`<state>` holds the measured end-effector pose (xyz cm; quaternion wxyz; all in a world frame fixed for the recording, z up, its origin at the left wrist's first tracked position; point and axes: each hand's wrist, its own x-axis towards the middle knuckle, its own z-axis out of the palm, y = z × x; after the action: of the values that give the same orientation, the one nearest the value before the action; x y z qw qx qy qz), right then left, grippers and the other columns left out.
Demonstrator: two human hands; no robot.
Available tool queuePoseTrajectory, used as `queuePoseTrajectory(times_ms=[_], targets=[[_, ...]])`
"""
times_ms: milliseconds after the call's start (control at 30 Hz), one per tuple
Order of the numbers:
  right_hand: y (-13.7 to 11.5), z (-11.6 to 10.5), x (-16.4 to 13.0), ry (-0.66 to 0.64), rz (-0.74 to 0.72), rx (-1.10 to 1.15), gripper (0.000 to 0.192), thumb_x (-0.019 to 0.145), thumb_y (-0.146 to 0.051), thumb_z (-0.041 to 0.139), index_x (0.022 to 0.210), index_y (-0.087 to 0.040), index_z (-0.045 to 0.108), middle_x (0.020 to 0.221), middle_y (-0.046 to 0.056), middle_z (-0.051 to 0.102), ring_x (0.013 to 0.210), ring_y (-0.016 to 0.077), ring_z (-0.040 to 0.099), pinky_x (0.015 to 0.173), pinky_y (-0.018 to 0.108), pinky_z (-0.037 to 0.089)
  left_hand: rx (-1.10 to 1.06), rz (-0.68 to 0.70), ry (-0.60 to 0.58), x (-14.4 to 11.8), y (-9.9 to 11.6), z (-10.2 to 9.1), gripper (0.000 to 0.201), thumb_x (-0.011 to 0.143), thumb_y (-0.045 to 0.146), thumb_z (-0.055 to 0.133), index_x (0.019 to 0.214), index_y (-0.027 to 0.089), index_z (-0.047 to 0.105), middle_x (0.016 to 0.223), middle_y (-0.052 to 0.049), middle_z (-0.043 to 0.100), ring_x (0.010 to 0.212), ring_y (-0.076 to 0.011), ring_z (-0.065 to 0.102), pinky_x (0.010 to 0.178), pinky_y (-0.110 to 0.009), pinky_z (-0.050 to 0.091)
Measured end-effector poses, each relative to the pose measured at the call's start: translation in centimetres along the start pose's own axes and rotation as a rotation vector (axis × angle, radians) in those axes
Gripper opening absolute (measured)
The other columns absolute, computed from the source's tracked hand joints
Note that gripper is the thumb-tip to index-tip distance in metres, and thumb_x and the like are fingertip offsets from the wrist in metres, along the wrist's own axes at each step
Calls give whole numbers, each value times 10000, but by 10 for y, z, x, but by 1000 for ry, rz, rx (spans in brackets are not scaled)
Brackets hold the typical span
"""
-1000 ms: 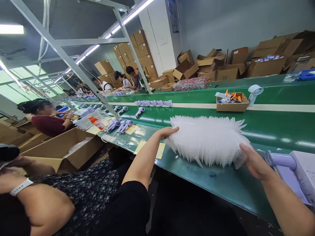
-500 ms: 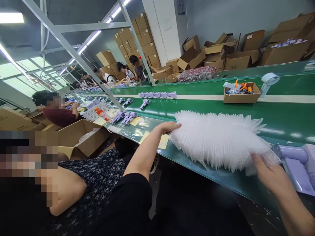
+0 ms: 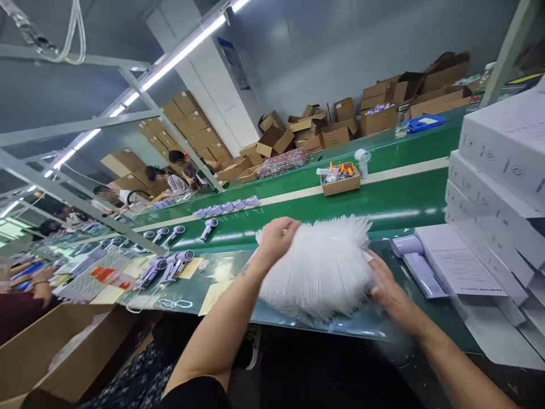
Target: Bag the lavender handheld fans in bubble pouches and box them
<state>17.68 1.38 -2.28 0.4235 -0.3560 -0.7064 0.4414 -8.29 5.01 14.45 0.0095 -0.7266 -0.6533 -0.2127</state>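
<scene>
Stack of clear bags (image 3: 321,267) on green desk (image 3: 400,204) gripped btw both hands: left hand (image 3: 276,238) fingers curled over top-left edge, right hand (image 3: 389,289) fingers pressed vs. right side.

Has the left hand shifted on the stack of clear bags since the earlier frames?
Yes. The left hand now rests on top of the stack of clear bags, not at its left end, closer to the right hand.

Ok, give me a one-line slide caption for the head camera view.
Both hands, left hand and right hand, grip a fanned stack of clear plastic bags at the green conveyor belt.
</scene>
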Motion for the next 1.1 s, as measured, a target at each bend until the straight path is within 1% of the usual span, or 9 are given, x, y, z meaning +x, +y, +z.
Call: queuePoseTrajectory(times_ms=[100, 167, 233, 333, 500, 633, 833, 1033, 1100], targets=[[-5, 15, -6, -31, -50, -42, 805, 803, -575, 537, 1460, -219, 240, 1553, 99, 98, 1412, 301, 30, 1124, 521, 74, -63, 255, -318, 21, 67, 48, 324, 904, 397, 425, 887, 190, 674, 856, -37, 664, 823, -156, 585, 759, -247, 428], [-4, 18, -10, -21, 20, 194, 702, 835, -497, 534, 1433, -215, 300, 1512, 114, 253, 1394, 288, 175, 1113, 500, 182, 45, 336, -556, 28, 92, 74, 328, 856, 455, 503, 907, 192, 692, 848, -60, 647, 886, -202, 574, 799, -293, 433], [1, 13, -9, 153, 203, 514, 505, 880, -440, 459, 1323, -198, 444, 1370, 125, 476, 1276, 269, 423, 1035, 446, 360, 139, 344, -646, 31, 98, 87, 309, 830, 441, 550, 914, 186, 703, 851, -81, 625, 955, -239, 550, 857, -340, 422], [13, -2, 7, 311, 467, 506, 316, 883, -338, 413, 1113, -177, 560, 1077, 107, 656, 969, 229, 643, 845, 370, 508, 75, 314, -639, 30, 88, 87, 254, 806, 358, 603, 970, 185, 691, 907, -76, 600, 974, -220, 537, 886, -329, 422], [20, -8, 52, -63, 318, -322, 280, 845, -220, 489, 1110, -173, 566, 1119, 107, 627, 1053, 231, 578, 898, 342, 434, -53, 411, -718, 16, 72, 76, 315, 749, 289, 678, 1062, 252, 677, 1069, -82, 518, 1111, -238, 483, 956, -359, 406], [17, 0, 65, -134, 322, -498, 193, 815, -224, 552, 975, -127, 603, 1068, 177, 605, 1053, 321, 555, 865, 404, 407, -102, 449, -725, 8, 67, 76, 138, 788, 303, 639, 832, 206, 727, 991, -88, 531, 1140, -234, 481, 940, -329, 415], [12, -9, 63, -276, 364, -632, 225, 873, -287, 476, 940, -126, 618, 900, 177, 652, 871, 302, 637, 702, 368, 437, -16, 434, -626, 9, 69, 88, 480, 829, 511, 546, 507, 157, 582, 652, -53, 551, 816, -180, 542, 820, -308, 423], [10, -18, 62, -324, 347, -648, 201, 844, -242, 485, 972, -164, 619, 981, 146, 653, 922, 276, 635, 701, 331, 431, 125, 597, -753, 0, 81, 83, 457, 743, 554, 632, 1096, 264, 631, 906, -43, 670, 917, -234, 451, 844, -364, 364], [12, -19, 62, -340, 346, -643, 236, 833, -247, 494, 1026, -153, 593, 970, 154, 663, 910, 289, 640, 675, 335, 434, 117, 613, -808, 0, 79, 79, 404, 753, 557, 617, 1066, 305, 653, 904, -30, 678, 968, -249, 421, 866, -379, 334]])
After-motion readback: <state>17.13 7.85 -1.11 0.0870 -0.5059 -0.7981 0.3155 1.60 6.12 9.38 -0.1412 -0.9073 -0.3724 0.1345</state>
